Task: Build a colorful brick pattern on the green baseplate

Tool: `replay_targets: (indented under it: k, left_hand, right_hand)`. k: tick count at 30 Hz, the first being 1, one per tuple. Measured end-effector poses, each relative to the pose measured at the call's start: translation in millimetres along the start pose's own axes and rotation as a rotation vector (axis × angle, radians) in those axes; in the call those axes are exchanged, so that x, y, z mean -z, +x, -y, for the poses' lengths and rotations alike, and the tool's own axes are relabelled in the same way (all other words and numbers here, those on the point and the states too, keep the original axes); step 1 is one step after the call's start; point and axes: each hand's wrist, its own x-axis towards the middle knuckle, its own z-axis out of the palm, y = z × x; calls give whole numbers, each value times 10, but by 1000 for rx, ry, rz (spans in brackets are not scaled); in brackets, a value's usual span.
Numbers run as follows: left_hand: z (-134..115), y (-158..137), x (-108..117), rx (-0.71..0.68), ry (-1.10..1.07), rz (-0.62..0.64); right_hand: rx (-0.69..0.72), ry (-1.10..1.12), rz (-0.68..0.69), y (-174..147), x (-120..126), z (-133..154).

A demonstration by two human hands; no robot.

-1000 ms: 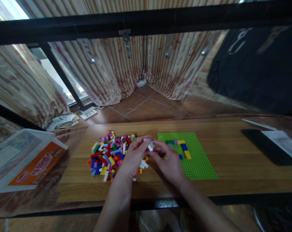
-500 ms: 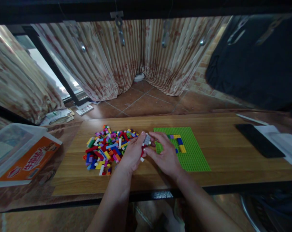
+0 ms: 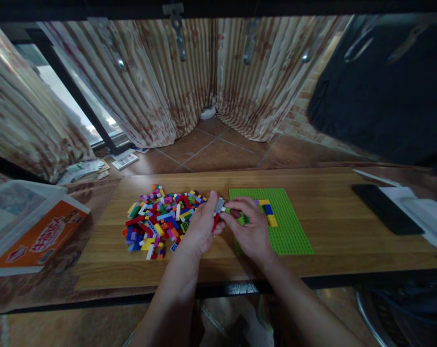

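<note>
We see our 2 hands meeting above a wooden worktop (image 3: pixel 334 226). Our left hand (image 3: pixel 200 226) and right hand (image 3: pixel 251 231) both pinch a small grey brick (image 3: pixel 219 206) between fingertips, lifted clear of the surface, likely so it can be turned or fitted; a red piece shows just below it. Both forearms reach forward from the near edge, wrists angled inward. A heap of coloured bricks (image 3: pixel 160 219) lies just left, and a green baseplate (image 3: pixel 279 226) with 1 short row of bricks lies just right.
</note>
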Motion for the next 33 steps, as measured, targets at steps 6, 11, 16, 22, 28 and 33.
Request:
replay_targets:
  k: [6,11,16,22,28,33]
  left_hand:
    - [30,-2,-14,-69,77,1]
    - [67,5,-24,-41,51,-16]
    - [68,-2,-46,13,-31,-54]
    - [51,4,-18,46,-55,-98]
    - [-47,36,92,-177,89,-259]
    - [-84,23,148,-172,122,-260]
  right_hand:
    - [25,-27,29,8,8,13]
    - [114,-88,54,5,22,5]
    - [199,-159,102,-17,30,-3]
    - [160,-122,52,-2,32,25]
    - [-55,-191,62,9,4,-85]
    - [5,-406,336,-86,-138,-190]
